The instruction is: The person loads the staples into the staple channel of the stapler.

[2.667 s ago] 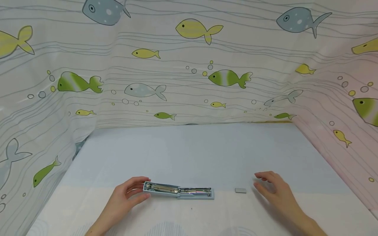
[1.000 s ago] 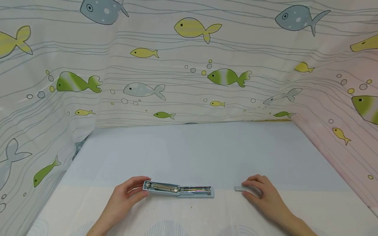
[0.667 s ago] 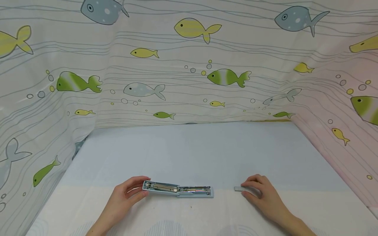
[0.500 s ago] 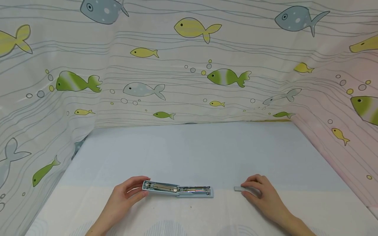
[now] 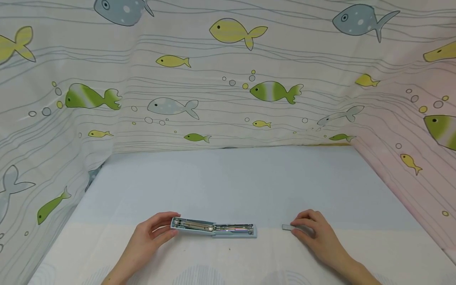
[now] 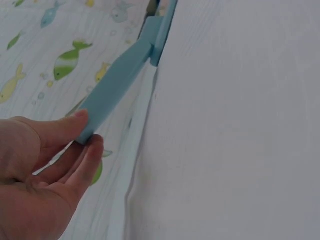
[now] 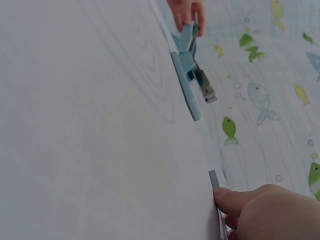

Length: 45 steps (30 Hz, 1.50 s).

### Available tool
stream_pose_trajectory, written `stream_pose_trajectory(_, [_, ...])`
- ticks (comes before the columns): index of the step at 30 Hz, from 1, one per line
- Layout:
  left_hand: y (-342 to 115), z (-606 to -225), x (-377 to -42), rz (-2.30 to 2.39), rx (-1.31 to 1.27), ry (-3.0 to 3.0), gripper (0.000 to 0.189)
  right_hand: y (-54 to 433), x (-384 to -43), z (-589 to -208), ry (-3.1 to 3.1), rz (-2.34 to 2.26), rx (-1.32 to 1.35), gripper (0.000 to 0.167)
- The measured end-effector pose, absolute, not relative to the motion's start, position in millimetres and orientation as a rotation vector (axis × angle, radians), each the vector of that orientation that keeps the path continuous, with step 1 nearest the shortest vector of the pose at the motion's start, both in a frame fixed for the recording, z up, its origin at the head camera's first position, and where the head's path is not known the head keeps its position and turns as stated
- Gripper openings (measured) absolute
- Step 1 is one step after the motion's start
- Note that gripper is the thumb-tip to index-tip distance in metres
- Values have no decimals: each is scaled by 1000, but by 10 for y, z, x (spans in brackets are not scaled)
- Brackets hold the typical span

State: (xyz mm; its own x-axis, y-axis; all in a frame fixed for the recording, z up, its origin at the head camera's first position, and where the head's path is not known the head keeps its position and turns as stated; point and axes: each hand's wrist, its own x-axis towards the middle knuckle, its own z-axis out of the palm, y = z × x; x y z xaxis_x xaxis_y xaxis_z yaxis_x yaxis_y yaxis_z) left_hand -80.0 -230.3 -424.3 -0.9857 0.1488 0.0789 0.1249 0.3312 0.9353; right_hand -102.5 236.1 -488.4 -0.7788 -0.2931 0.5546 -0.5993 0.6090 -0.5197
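Note:
A light blue stapler (image 5: 233, 230) lies folded wide open on the table, its metal staple channel facing up. My left hand (image 5: 151, 233) pinches the far-left end of its raised upper arm between thumb and fingers; in the left wrist view that blue arm (image 6: 115, 85) slants up from the table. To the right of the stapler, my right hand (image 5: 318, 235) pinches a small grey strip of staples (image 5: 286, 227) by its right end. The right wrist view shows the thumb on the strip (image 7: 213, 180), whose lower part is hidden by the hand.
A pale cloth covers the table (image 5: 228, 186). Fish-patterned fabric (image 5: 228, 79) hangs around the back and both sides. A tiny dark speck lies in front of the stapler.
Since the earliest frame, my right hand has moved left and taken hold of the staple strip. Over the last second both hands stay nearly still; the view shifts slightly.

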Motion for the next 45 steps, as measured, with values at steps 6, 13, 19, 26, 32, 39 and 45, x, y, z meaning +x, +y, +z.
stream_pose_trajectory(6, [-2306, -4247, -801, 1783, 269, 2557, 40, 2355, -1030, -4885, -2416, 1004, 719, 38])
stream_pose_trajectory(13, [-2310, -4253, -807, 1784, 288, 2557, 40, 2353, -1034, -4878, -2397, 994, 725, 38])
stream_pose_trajectory(19, [-2317, -4256, -814, 1790, 300, 2551, 40, 2353, -1035, -4881, -2384, 994, 732, 40])
stream_pose_trajectory(26, [-2315, -4254, -814, 1788, 282, 2547, 40, 2366, -1033, -4868, -2410, 1011, 732, 36])
stream_pose_trajectory(32, [-2314, -4251, -810, 1784, 278, 2549, 40, 2381, -1032, -4869, -2447, 1000, 724, 32])
stream_pose_trajectory(39, [-2311, -4245, -807, 1783, 270, 2540, 40, 2393, -1035, -4870, -2441, 1001, 724, 32])
stream_pose_trajectory(45, [-2309, -4240, -801, 1778, 253, 2540, 40, 2396, -1033, -4882, -2449, 1025, 717, 31])
